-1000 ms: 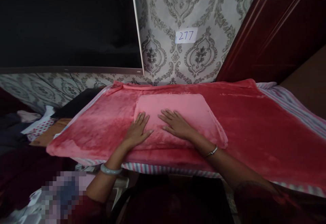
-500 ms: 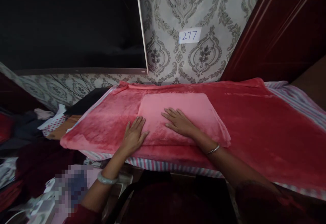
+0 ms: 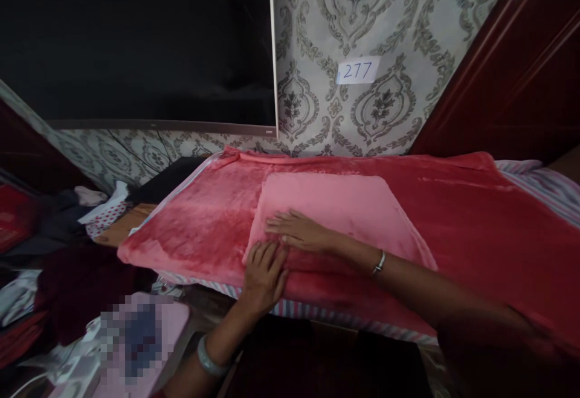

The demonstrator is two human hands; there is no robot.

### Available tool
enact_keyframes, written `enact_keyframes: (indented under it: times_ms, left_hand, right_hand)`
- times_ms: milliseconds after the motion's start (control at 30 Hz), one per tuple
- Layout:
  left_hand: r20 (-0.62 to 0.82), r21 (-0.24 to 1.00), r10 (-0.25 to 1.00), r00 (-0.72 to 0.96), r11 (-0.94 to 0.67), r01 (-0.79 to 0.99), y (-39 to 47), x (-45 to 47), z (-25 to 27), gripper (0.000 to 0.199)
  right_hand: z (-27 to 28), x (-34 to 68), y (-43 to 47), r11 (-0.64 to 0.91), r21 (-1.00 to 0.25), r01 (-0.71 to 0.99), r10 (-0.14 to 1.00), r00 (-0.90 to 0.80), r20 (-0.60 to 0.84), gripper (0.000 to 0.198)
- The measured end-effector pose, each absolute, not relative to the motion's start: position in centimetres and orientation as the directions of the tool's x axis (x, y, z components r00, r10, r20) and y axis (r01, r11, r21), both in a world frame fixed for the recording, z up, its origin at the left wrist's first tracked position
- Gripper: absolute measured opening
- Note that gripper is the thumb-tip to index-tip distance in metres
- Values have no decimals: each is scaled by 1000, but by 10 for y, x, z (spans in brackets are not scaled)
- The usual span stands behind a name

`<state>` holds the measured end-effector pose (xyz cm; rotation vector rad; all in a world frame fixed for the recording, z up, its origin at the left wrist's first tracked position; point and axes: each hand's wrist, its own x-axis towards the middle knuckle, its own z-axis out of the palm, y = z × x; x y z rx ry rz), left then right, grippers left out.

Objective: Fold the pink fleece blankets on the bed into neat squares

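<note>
A folded light-pink plush cloth point(image 3: 344, 205) lies flat on a larger red plush blanket point(image 3: 194, 217). My right hand point(image 3: 301, 232) rests palm down on the left part of the folded cloth, its fingers stretched towards the left. Just below it, my left hand point(image 3: 265, 274) lies over the cloth's near left corner with its fingers laid out and slightly bent. The two hands almost meet. Neither hand grips anything that I can see. The near left corner of the cloth is partly hidden under my left hand.
Striped fabric point(image 3: 299, 310) shows under the red blanket along the near edge. A large dark television point(image 3: 145, 48) hangs at the back left, and a paper marked 277 point(image 3: 359, 70) is on the wall. Dark clothes point(image 3: 81, 283) lie at the left, beside a pixelated pink item point(image 3: 174, 319).
My right hand has slid left and nearer over the folded cloth. My left hand has shifted right and nearer, onto the near left corner. The view has turned slightly left.
</note>
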<state>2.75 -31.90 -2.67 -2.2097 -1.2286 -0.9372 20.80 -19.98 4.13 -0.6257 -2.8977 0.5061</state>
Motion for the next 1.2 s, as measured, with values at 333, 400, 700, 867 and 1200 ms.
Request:
enact_keyframes:
  times_ms: [333,400,700,867,1200]
  left_hand:
    - [808,66,531,257,-514,855,-319,33,-43,40]
    - [804,90,543,241,-512,854,-319,33,-45,42]
    - [816,164,549,178,-516,841,-319,35,-57,48]
    - [824,164,539,173,-520,838,-317,36,-61,48]
    - [825,23,494,273,-513,858,-315,30,-43,38]
  right_hand:
    - [45,172,-108,837,-168,521,525,-851,-23,62]
    - [46,162,-90,799,-155,581,581,-812,-49,64]
    - [39,137,-43,629,-220,745,743,-660,-111,65]
    - [32,139,-42,628,-241,739,752,-657,-55,64]
    - [66,153,-63,613,-241,752,771,-636,-27,64]
